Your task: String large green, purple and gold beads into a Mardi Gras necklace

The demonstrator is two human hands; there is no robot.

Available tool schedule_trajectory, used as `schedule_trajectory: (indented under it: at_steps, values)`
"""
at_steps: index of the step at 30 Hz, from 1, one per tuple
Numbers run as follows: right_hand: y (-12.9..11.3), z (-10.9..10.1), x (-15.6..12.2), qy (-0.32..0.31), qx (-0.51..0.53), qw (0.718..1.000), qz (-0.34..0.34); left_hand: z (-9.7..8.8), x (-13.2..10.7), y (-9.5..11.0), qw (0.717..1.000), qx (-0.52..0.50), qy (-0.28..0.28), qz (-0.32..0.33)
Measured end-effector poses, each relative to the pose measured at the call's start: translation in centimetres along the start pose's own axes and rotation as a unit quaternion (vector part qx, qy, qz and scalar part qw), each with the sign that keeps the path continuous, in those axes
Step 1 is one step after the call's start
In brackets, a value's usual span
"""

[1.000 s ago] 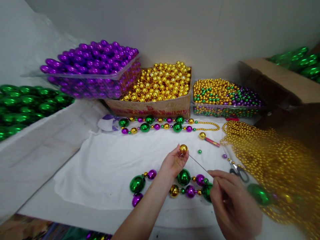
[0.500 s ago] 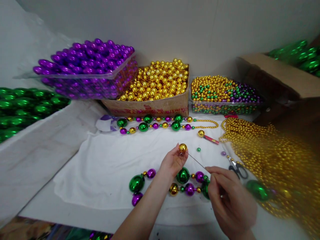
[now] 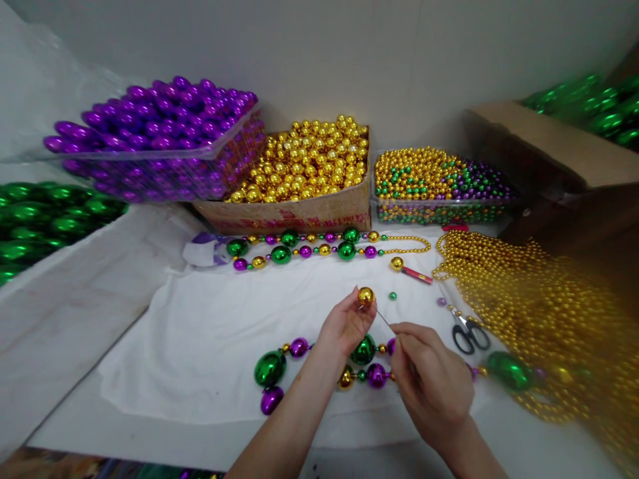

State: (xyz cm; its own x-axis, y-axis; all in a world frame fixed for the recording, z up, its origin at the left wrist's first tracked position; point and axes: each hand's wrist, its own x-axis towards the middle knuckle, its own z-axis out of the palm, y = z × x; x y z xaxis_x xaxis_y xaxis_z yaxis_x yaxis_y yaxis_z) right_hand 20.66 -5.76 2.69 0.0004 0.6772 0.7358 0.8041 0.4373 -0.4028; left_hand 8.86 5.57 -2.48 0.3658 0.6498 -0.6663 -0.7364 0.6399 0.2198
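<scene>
Between the fingertips of my left hand is a shiny gold bead. My right hand is closed, thumb against forefinger, on a thin needle-like wire that slants up to the gold bead. Whether the tip sits inside the bead's hole I cannot tell. Beneath my hands lies a strand of large beads, with a green bead at its left end and a purple bead between my wrists. Part of this strand is hidden by my arms and right hand.
A bead necklace lies toward the back of the white cloth. Behind it stand a purple bead bin, a gold bead box and a small bead tray. Scissors and gold bead chains lie at right.
My right hand has moved left and slightly up, nearer the gold bead, so less of the wire shows. The left hand holds the bead in nearly the same place.
</scene>
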Motion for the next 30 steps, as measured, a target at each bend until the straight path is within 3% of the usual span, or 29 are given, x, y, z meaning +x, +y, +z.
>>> schedule_trajectory:
  at_steps: [5,10,13,18,21,28,30]
  values:
    - [1.2,2.3,-0.9,-0.024,-0.010,1.000,0.001,0.1,-0.2,-0.6,0.999,0.011,-0.023,-0.023]
    - [3.3,3.8,-2.5,-0.053,0.015,0.992,0.116,0.3,-0.8,-1.5,0.994,0.079,-0.065,-0.043]
    - [4.9,3.9,-3.2,-0.057,0.004,0.985,0.163,0.5,-0.8,-2.1,0.983,0.166,-0.074,0.024]
    - [7.3,2.8,-3.5,-0.107,0.017,0.975,0.196,1.2,0.0,-2.8,0.932,0.297,-0.064,0.198]
    - [8.1,1.9,-2.9,-0.110,0.037,0.968,0.220,1.9,0.2,-2.9,0.916,0.319,-0.059,0.237]
    - [8.6,2.2,-1.2,-0.143,0.132,0.949,0.247,3.7,-0.9,-3.2,0.871,0.351,-0.145,0.311]
    - [8.5,2.3,-1.2,-0.135,0.148,0.944,0.263,3.9,-1.1,-3.2,0.870,0.352,-0.152,0.310]
